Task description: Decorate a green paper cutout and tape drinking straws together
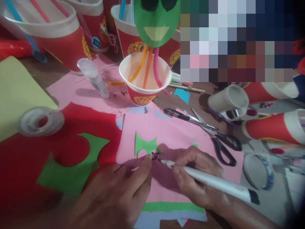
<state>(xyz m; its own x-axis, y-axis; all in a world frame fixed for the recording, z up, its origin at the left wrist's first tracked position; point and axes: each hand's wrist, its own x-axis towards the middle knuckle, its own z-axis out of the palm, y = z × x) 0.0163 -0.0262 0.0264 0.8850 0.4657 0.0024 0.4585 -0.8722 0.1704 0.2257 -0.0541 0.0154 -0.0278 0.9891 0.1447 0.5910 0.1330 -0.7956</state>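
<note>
White and long, a marker pen is held tight between the thumb and fingers of the right hand. It lies on a slant: its black tip points left and a bit away from the person, and its dark back end sticks out right, past the hand. Just beyond the tip, to the left, is a little pink paper circle with black lines on it. The tip is right by its edge; it is hard to tell if they touch. The left hand is nearer, with one fingertip on the circle's left side. Its other fingers are tucked away, so nobody can tell if they grip anything. Green paper sits just behind the circle.
</note>
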